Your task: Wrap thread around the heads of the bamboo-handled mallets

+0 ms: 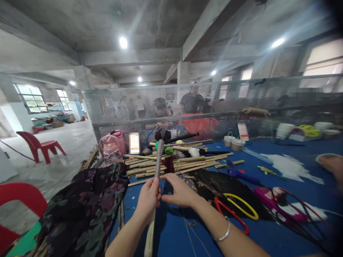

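Observation:
My left hand (148, 198) is closed round a stick (159, 160), held upright in front of me. Grey wrapping covers the stick's upper part, while its lower end shows pale and bare. A dark fuzzy ball (163, 135) appears at the stick's top; whether it is fixed there or lies behind, I cannot tell. Just right of the stick is my right hand (180, 191), thumb and fingers apart, with nothing visible between them. Loose threads (187, 228) trail below it. Scissors (241, 207) with one red and one yellow handle lie near my right forearm.
Pale sticks (198, 162) and yarn balls (168, 150) lie across the blue table (268, 235). At right are a blue glue gun (243, 175) and a magenta device (281, 207) with cables. Dark floral cloth (88, 207) covers the left side. A perforated metal screen (120, 107) stands behind; people sit beyond.

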### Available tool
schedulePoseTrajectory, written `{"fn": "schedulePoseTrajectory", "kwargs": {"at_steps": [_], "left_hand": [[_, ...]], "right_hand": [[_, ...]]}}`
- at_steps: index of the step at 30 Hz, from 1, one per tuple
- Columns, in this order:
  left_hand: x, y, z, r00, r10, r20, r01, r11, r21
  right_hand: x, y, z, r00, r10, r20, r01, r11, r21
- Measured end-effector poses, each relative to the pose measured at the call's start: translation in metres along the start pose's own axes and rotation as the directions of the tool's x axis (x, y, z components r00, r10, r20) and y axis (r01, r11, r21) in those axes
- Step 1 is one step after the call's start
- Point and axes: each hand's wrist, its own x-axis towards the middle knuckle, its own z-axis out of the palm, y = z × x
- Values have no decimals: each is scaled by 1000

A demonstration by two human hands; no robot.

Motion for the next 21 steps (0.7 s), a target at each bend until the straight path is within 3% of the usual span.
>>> {"fn": "schedulePoseTrajectory", "kwargs": {"at_steps": [7,13,21], "left_hand": [[2,4,-4,1000,-18,-5,18,998,57],[6,0,-11,997,-51,-56,55,997,60],[7,0,-9,992,-107,-64,107,994,3]], "right_hand": [[-4,9,16,996,51,73,-64,979,193],[-4,5,21,1000,7,16,-9,986,164],[-2,-6,8,998,-63,-9,63,997,52]]}}
